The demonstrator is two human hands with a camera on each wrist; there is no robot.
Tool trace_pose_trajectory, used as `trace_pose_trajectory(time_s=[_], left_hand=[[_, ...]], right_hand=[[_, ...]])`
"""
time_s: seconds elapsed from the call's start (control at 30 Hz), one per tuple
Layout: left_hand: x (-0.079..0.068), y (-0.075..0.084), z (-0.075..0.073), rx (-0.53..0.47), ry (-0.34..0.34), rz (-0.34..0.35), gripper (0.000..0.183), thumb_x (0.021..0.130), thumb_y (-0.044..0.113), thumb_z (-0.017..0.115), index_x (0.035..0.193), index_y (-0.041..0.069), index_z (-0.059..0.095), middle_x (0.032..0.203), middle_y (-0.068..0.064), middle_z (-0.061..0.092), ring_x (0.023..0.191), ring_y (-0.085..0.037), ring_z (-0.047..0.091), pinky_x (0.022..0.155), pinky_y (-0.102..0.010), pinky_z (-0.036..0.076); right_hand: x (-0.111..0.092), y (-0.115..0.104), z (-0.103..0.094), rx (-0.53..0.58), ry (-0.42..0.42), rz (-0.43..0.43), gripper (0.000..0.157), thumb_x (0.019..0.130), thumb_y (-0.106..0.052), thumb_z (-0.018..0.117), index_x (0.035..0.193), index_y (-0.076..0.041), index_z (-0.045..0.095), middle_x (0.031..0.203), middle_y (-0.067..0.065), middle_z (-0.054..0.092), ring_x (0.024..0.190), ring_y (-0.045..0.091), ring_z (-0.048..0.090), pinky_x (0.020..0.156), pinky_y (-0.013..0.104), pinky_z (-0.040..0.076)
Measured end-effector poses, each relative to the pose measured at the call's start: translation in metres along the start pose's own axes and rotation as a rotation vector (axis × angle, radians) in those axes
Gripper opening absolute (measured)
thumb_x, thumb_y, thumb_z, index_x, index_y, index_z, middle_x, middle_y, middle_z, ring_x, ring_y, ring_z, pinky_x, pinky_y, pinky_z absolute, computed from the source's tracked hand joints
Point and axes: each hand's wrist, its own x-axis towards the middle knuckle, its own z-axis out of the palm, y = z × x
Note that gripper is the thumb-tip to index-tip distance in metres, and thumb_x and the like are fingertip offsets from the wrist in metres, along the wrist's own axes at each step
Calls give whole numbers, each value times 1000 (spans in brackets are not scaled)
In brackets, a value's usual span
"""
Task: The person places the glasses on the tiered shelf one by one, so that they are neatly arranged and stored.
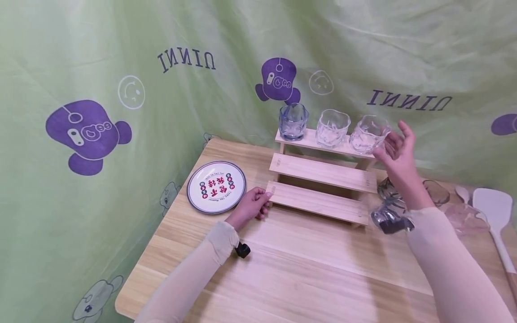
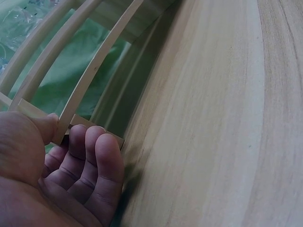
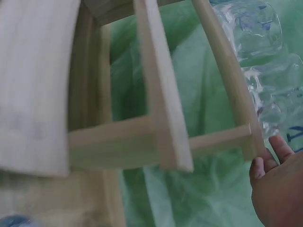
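Observation:
A three-tier wooden rack [image 1: 319, 202] stands on the table. My left hand [image 1: 252, 204] grips the left end of its lowest shelf, thumb on top and fingers curled below; the left wrist view shows this hand [image 2: 80, 170] close up. Along the top shelf sit a bluish glass [image 1: 293, 122], a clear glass [image 1: 332, 128] and another clear glass [image 1: 366, 134] at the right end. My right hand [image 1: 400, 154] is beside that end glass with its fingers spread, close to its right side. In the right wrist view, this hand [image 3: 277, 175] is at the shelf's end.
A white plate [image 1: 216, 187] with red lettering lies left of the rack. Right of it are dark glasses [image 1: 387, 211], a pinkish glass [image 1: 464, 220], a spoon [image 1: 462, 194] and a white spatula [image 1: 492, 208]. Green cloth [image 1: 202, 98] hangs behind the table.

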Motion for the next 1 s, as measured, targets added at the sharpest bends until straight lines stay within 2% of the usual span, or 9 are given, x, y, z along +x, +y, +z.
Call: trace_pose_trajectory(time_s=[0.07, 0.2, 0.33, 0.47, 0.7, 0.9, 1.0], left_hand=[[1, -1, 0, 5, -1, 5, 31, 102, 33, 64, 113, 6, 55, 91, -11, 66, 66, -17, 62, 56, -30, 59], [1, -1, -2, 8, 8, 13, 33, 102, 34, 64, 114, 6, 55, 92, -11, 66, 67, -17, 62, 57, -32, 59], [-2, 0, -5, -5, 27, 6, 32, 103, 34, 63, 114, 5, 54, 91, -11, 65, 66, -17, 61, 55, -30, 58], [-3, 1, -4, -6, 29, 5, 33, 102, 34, 63, 115, 4, 53, 89, -10, 64, 65, -16, 60, 53, -28, 57], [-1, 0, 1, -9, 5, -5, 34, 102, 34, 63, 116, 5, 53, 89, -10, 64, 64, -16, 60, 54, -28, 57], [0, -2, 2, -4, 22, 4, 34, 102, 35, 63, 115, 5, 54, 90, -11, 64, 64, -16, 61, 54, -29, 58], [0, -2, 4, -1, 18, 2, 34, 102, 35, 63, 115, 5, 54, 89, -10, 64, 64, -16, 61, 53, -28, 57]], right_hand=[[-16, 3, -9, -1, -6, 0, 91, 93, -12, 75, 159, -21, 12, 158, 19, 26, 147, 30, 22, 121, 30, 19], [-47, 13, -29, -97, -42, -20, 81, 94, 4, 68, 157, -14, 21, 154, 20, 32, 141, 31, 28, 118, 27, 25], [-73, 28, -45, -337, -70, -25, 74, 94, 8, 66, 156, -8, 29, 148, 18, 43, 134, 22, 41, 111, 19, 32], [-93, 41, -59, -529, -29, -2, 74, 93, 2, 72, 155, -8, 33, 145, 18, 48, 130, 10, 46, 108, 13, 34], [-120, 55, -76, -553, 38, 51, 68, 95, 0, 70, 153, -5, 36, 144, 14, 51, 126, 6, 48, 103, 10, 36], [-131, 61, -85, -547, 41, 75, 67, 93, 1, 72, 151, -2, 39, 134, 5, 54, 116, 7, 50, 90, 7, 44], [-137, 66, -91, -516, 20, 44, 69, 91, 9, 69, 152, -1, 37, 136, 1, 53, 116, 8, 50, 91, 8, 44]])
